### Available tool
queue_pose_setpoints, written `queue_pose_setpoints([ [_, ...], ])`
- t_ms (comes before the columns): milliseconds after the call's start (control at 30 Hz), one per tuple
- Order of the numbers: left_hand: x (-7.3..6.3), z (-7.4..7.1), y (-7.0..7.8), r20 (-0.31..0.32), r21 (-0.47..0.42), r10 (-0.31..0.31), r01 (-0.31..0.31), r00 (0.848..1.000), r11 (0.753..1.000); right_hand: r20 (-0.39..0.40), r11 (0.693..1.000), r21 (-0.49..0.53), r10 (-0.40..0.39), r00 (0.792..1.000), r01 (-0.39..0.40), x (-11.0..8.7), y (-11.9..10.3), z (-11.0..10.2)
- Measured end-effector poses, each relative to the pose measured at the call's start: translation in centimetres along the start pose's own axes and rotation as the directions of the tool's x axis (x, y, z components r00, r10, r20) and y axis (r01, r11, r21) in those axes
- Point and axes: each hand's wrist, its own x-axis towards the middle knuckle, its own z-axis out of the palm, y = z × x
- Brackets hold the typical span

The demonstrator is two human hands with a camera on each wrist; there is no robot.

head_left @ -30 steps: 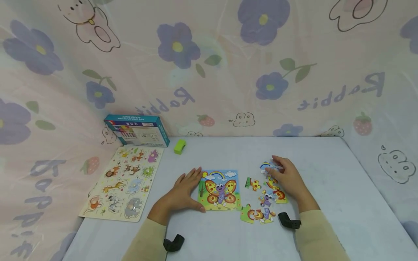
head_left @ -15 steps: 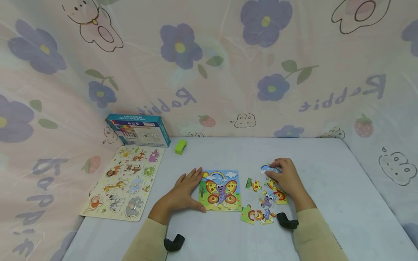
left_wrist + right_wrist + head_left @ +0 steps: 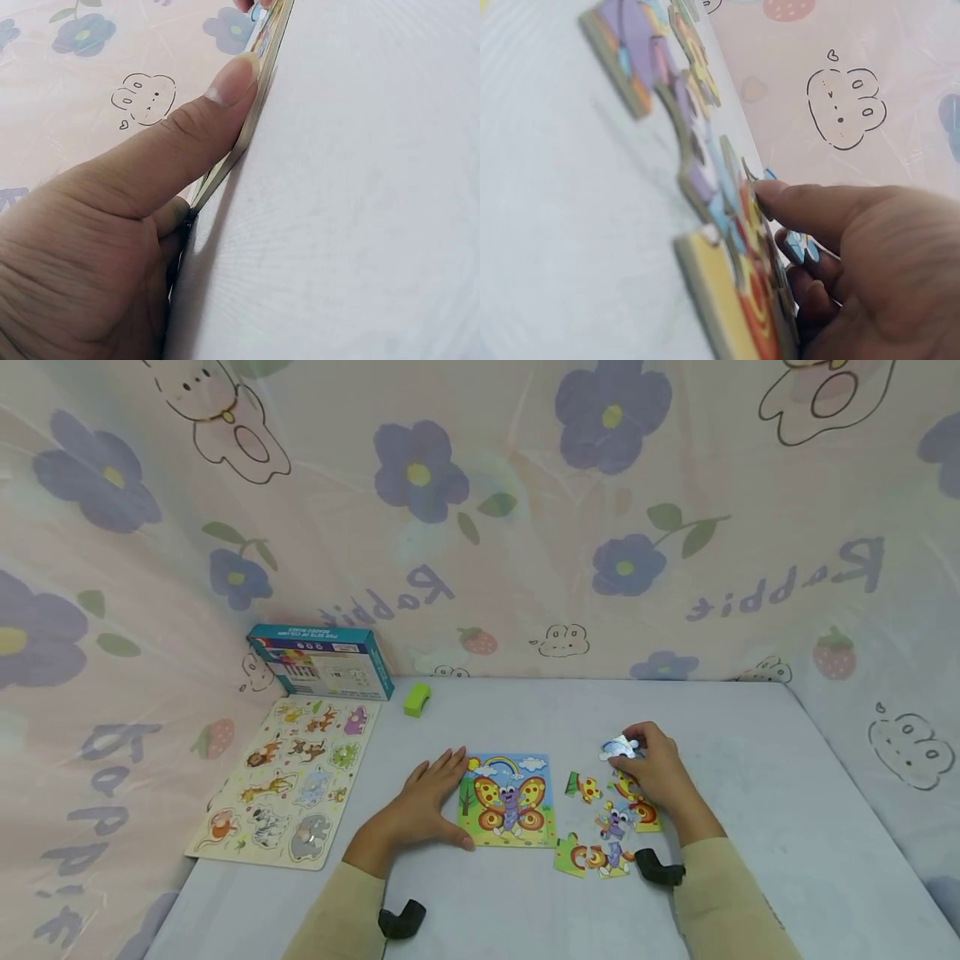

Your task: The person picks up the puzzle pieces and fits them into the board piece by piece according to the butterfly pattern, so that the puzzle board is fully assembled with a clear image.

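My left hand (image 3: 423, 806) lies spread along the left side of a square butterfly puzzle board (image 3: 506, 802). Its fingers are straight, and its thumb (image 3: 234, 79) rests at the board's lower edge. The right hand (image 3: 654, 764) pinches a pale-blue puzzle piece (image 3: 618, 747) between thumb and fingers, beyond the loose pieces; glare whitens its face. Closer to me, a cluster of butterfly pieces (image 3: 617, 821) lies on the table to the right of the board, including a green-and-orange corner piece (image 3: 570, 857). In the right wrist view, the right thumb overlaps part of this cluster.
A wooden animal puzzle board (image 3: 288, 785) lies at the left, with a teal box (image 3: 322, 662) standing behind it. Beside the box sits a small lime-green block (image 3: 417, 700). Printed fabric (image 3: 510, 552) hangs along the table's back and left side.
The right hand has tilted the sky piece, so its face now catches the light. The left hand stays in place on the butterfly board.
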Motion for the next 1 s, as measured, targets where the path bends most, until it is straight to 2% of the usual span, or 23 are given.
queue_pose_setpoints([
  [200,0.1,0.0,0.1,0.008,-0.002,0.002,-0.002,1.000,1.000,-0.084,0.996,0.088,0.025,0.996,-0.018,-0.4,-0.1,-0.2],
  [367,0.0,0.0,0.4,0.009,-0.015,0.002,-0.002,1.000,1.000,-0.220,0.980,0.201,0.047,0.974,-0.002,-1.0,-0.9,-0.6],
  [467,0.0,0.0,0.5,0.008,-0.014,0.002,-0.002,1.000,1.000,-0.260,0.965,0.261,0.050,0.964,0.020,-1.3,-1.6,-1.0],
  [600,0.1,0.0,0.5,0.008,0.000,-0.001,0.001,1.000,1.000,-0.249,0.952,0.304,0.032,0.968,0.047,-1.4,-2.4,-1.2],
  [733,0.1,0.0,0.3,0.006,0.009,-0.002,0.002,1.000,1.000,-0.201,0.934,0.349,-0.003,0.980,0.075,-1.5,-3.4,-1.2],
  [1000,0.0,0.1,0.1,0.003,0.005,-0.018,0.018,1.000,1.000,-0.079,0.876,0.480,0.004,0.997,0.035,-2.4,-5.5,0.0],
])
